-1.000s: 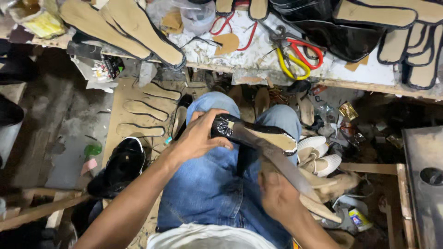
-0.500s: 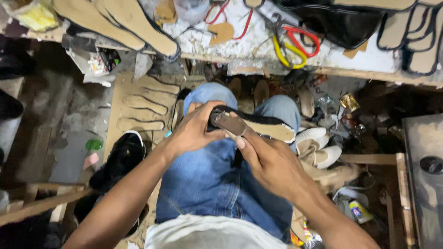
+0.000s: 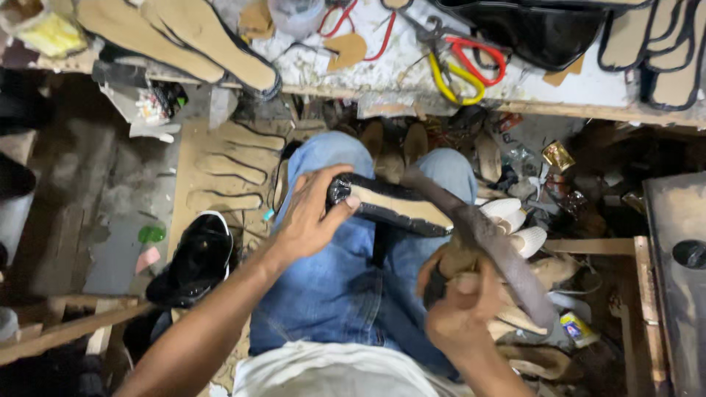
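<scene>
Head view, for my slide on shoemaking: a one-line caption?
Left hand grips a black shoe over the lap; right hand holds a long tool.

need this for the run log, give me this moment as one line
left hand: grips black shoe over lap | right hand: holds long dark tool, tip at shoe | bench: scissors

L hand (image 3: 309, 220) grips black shoe (image 3: 390, 206) sole-up over lap in blue jeans (image 3: 331, 287); R hand (image 3: 460, 309), near right, holds long dark strap-like tool (image 3: 485, 242), blurred, touching shoe. Far: workbench (image 3: 412, 73) w/ insoles (image 3: 184, 33), red/yellow scissors (image 3: 463, 66).
</scene>
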The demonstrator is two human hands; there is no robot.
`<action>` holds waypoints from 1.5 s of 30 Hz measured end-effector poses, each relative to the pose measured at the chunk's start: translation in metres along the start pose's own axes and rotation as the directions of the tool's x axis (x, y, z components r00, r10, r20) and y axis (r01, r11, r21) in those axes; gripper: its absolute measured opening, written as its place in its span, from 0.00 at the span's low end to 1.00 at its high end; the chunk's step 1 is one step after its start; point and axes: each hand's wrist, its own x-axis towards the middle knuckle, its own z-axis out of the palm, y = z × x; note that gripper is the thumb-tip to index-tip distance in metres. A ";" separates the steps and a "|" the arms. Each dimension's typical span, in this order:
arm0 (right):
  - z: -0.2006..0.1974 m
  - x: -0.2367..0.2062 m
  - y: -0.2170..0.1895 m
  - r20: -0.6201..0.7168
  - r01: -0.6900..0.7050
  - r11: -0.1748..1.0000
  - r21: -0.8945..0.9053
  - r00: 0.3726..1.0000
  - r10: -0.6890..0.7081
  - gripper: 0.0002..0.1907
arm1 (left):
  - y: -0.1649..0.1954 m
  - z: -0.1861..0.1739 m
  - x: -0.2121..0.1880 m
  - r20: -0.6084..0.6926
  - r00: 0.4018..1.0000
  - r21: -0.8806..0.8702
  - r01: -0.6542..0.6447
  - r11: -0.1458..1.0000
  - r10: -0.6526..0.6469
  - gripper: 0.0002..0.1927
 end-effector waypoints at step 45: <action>-0.007 -0.027 0.037 0.095 -0.083 0.957 -0.279 0.989 0.113 0.29 | 0.009 -0.021 -0.001 0.107 0.993 -0.082 0.055 0.995 -0.046 0.28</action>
